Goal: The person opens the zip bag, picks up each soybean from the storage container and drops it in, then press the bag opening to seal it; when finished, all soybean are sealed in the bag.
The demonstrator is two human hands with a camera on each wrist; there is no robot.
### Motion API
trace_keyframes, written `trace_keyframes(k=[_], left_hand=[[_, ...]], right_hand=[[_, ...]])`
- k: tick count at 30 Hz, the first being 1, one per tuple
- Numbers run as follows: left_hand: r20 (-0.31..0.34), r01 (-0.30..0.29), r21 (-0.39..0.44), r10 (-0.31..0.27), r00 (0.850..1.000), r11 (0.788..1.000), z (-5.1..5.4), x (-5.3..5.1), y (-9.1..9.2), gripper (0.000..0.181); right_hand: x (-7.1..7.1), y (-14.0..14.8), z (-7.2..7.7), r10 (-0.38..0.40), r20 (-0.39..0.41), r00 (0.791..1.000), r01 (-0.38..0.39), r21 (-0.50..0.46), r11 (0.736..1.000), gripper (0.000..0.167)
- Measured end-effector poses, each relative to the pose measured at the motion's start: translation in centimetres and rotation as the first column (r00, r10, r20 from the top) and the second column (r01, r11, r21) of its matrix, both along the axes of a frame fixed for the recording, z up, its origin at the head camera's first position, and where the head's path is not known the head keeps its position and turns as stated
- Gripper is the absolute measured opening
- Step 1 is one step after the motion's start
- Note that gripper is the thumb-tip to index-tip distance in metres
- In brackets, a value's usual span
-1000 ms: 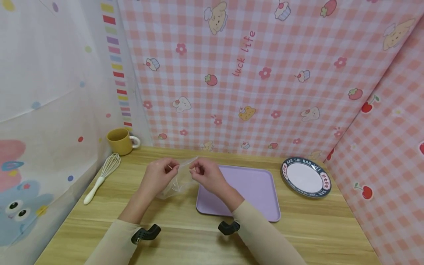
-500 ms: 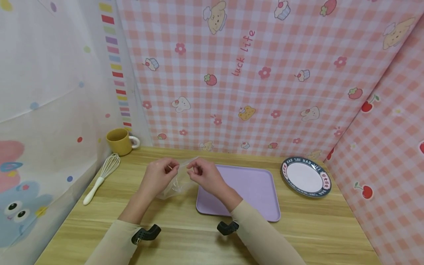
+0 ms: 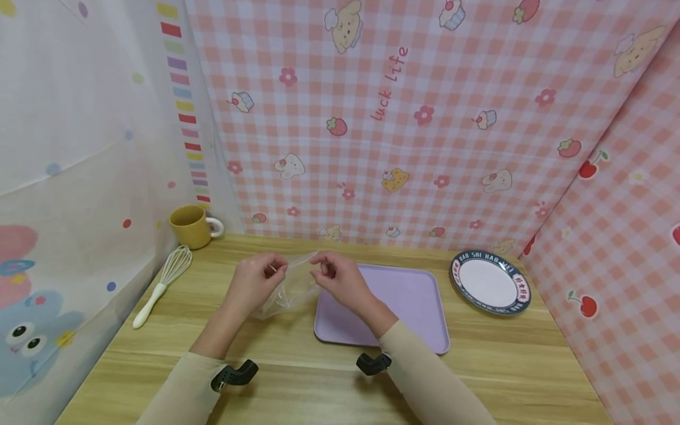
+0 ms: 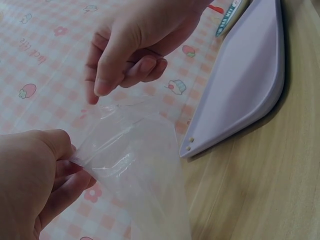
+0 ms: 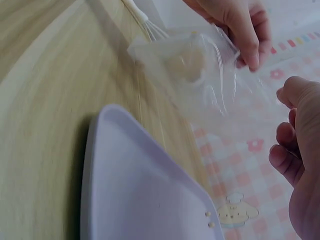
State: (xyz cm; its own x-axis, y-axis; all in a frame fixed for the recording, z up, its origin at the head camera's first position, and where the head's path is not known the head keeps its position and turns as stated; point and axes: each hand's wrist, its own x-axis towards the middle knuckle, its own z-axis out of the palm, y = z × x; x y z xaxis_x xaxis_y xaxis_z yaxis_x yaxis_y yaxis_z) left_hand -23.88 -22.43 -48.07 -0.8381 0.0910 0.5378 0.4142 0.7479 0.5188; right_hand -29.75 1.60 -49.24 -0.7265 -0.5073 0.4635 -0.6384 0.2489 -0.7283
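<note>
Shifted rightward is the right hand (image 3: 343, 282), its fingers' hold unclear, the tray (image 3: 411, 304) partly hidden behind it; the bag (image 4: 140, 160) is pinched by the left hand (image 3: 256, 281).

We see the left hand (image 5: 242, 26) at the top, pinching a clear plastic bag (image 5: 217, 95) near its edge, with the whisk (image 5: 136, 10) partly visible beyond. At the right side we have the right hand (image 5: 306, 125), its fingers bent close to the bag, though we cannot tell whether they touch it. Below, we find the lilac tray (image 5: 135, 190) on the wooden table (image 5: 40, 125), two small tan dots (image 5: 208, 214) near its corner.
</note>
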Motion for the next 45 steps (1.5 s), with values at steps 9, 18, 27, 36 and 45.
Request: trace_keyframes(k=[9,18,27,36,45], left_hand=[[0.019,-0.001,0.004,0.001,1.0,1.0,0.0,0.0,-0.1,0.008],[0.022,0.002,0.0,-0.002,1.0,1.0,0.1,0.0,-0.1,0.008],[0.011,0.006,-0.001,-0.006,1.0,1.0,0.0,-0.1,-0.1,0.006],[0.019,-0.004,-0.007,0.004,1.0,1.0,0.0,-0.2,-0.1,0.007],[0.029,-0.01,-0.002,0.01,1.0,1.0,-0.1,-0.1,-0.3,0.007]], right_hand=[[-2.7,2.9,-1.5,-0.096,0.091,0.991,0.099,-0.03,0.995,0.014],[-5.5,4.8,-3.0,-0.18,0.162,0.97,0.159,0.133,0.978,0.02],[-7.1,4.7,-4.4,-0.164,0.083,0.983,0.137,0.264,0.955,0.013],[-8.0,3.8,-5.8,-0.205,0.043,0.978,0.176,0.363,0.915,0.015],[-8.2,3.7,-6.4,-0.219,-0.002,0.976,0.203,0.383,0.901,0.009]])
